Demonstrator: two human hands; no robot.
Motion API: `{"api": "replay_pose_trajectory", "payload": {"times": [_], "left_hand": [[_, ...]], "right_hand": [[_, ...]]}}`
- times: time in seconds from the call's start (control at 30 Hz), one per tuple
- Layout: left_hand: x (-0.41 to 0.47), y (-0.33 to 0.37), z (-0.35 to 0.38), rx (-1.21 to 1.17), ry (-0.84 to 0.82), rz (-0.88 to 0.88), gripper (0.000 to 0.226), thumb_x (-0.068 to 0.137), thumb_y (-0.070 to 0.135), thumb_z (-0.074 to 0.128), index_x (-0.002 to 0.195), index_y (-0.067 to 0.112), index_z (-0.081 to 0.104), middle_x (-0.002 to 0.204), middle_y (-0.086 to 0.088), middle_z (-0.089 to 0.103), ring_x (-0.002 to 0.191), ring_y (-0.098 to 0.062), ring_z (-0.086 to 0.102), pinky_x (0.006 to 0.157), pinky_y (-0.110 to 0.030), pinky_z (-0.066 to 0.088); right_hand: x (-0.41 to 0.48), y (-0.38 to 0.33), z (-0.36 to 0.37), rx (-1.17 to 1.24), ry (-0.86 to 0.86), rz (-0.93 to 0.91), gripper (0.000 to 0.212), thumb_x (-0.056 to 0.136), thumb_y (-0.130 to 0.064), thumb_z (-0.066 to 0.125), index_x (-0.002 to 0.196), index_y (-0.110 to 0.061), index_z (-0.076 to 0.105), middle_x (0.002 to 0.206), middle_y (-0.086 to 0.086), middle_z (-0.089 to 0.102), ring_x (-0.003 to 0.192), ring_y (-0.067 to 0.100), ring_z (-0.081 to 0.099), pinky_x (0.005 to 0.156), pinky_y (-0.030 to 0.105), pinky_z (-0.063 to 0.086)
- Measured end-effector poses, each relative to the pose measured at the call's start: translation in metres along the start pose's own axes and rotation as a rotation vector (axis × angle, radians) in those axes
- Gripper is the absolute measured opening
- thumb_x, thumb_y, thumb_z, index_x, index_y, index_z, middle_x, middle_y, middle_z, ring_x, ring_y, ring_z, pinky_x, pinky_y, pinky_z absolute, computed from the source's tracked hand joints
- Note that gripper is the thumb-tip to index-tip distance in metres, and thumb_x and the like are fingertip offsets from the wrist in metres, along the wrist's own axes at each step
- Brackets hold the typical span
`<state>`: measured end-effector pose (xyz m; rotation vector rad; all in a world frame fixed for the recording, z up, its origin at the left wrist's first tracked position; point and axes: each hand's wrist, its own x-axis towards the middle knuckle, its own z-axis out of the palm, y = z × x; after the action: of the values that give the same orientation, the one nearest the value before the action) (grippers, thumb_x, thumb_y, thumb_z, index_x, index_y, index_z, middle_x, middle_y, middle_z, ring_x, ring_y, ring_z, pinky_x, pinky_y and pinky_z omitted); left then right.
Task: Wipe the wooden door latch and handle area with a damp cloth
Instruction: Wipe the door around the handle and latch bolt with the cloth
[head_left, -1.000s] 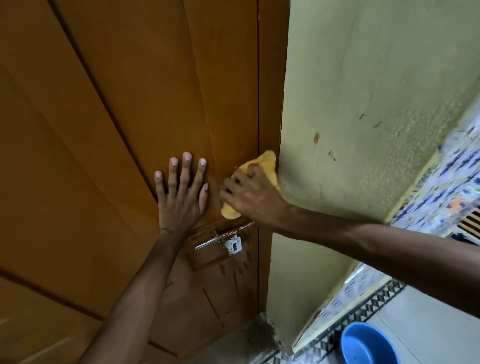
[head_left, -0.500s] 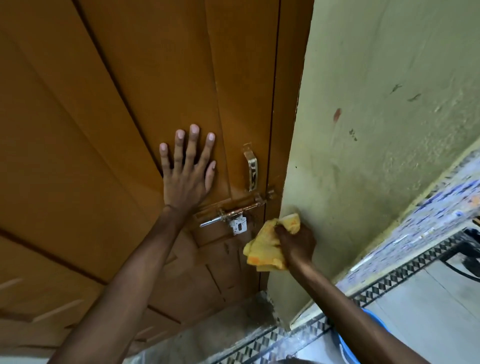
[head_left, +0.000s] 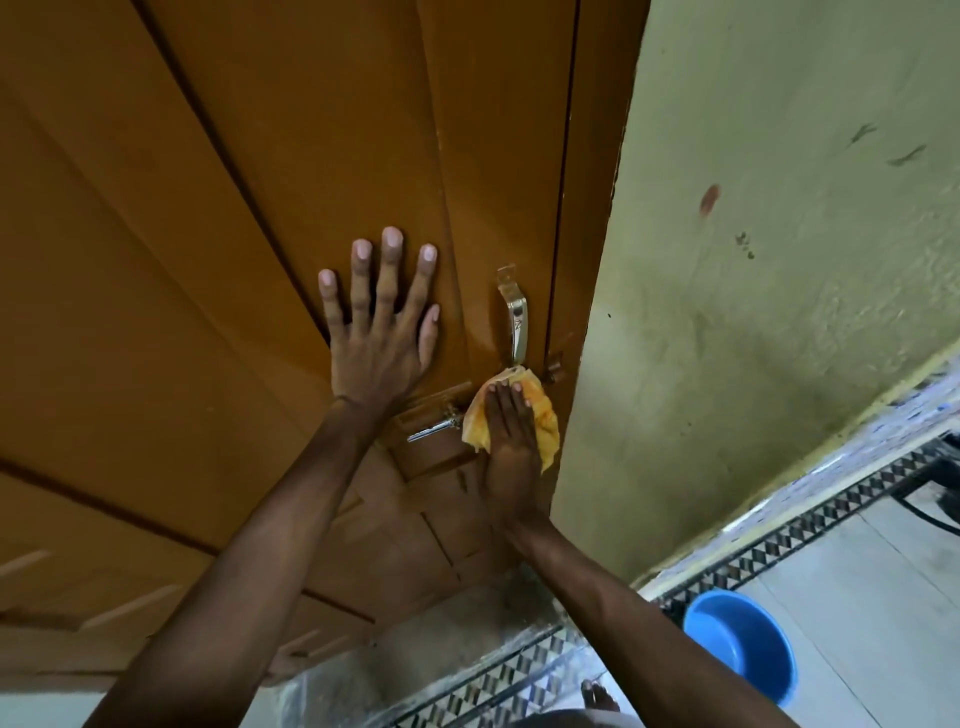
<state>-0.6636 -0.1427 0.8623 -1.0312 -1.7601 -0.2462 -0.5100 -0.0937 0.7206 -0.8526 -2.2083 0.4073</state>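
The orange-brown wooden door (head_left: 218, 249) fills the left of the view. A metal pull handle (head_left: 516, 317) stands upright near its right edge, with a metal sliding latch (head_left: 434, 427) below it. My right hand (head_left: 508, 447) presses a yellow cloth (head_left: 545, 415) flat against the door over the latch's right end, just under the handle. The padlock part of the latch is hidden by the cloth. My left hand (head_left: 382, 325) lies flat on the door with fingers spread, left of the handle and above the latch, holding nothing.
A pale green wall (head_left: 769, 260) stands right of the door frame (head_left: 587, 234). A blue basin (head_left: 743, 644) sits on the tiled floor at the lower right. A patterned tile border (head_left: 810, 530) runs along the wall's foot. A bare foot (head_left: 597, 693) shows at the bottom.
My right hand moved the cloth from the door edge beside the handle, down past the wall corner, then up onto the latch. The handle is now uncovered. My left hand stayed flat on the door.
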Motion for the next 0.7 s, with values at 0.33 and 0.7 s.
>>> {"api": "replay_pose_trajectory", "payload": {"times": [0.33, 0.7], "left_hand": [[0.0, 0.0, 0.001, 0.0, 0.032, 0.017, 0.061, 0.106, 0.044, 0.041, 0.158, 0.023, 0.016, 0.159, -0.012, 0.02, 0.152, -0.026, -0.023, 0.121, -0.052, -0.011], [0.001, 0.0, -0.003, -0.001, 0.02, 0.022, 0.06, 0.107, 0.044, 0.039, 0.159, 0.023, 0.015, 0.161, -0.011, 0.016, 0.152, -0.027, -0.022, 0.122, -0.052, -0.012]], "right_hand": [[0.008, 0.033, -0.03, 0.013, -0.155, -0.344, 0.064, 0.08, -0.009, 0.064, 0.142, -0.006, 0.047, 0.148, 0.012, 0.047, 0.142, 0.027, 0.034, 0.12, 0.039, 0.018], [0.011, 0.012, -0.04, 0.002, -0.16, -0.22, 0.065, 0.069, -0.001, 0.058, 0.135, -0.006, 0.056, 0.141, 0.013, 0.054, 0.133, 0.032, 0.048, 0.112, 0.045, 0.036]]}}
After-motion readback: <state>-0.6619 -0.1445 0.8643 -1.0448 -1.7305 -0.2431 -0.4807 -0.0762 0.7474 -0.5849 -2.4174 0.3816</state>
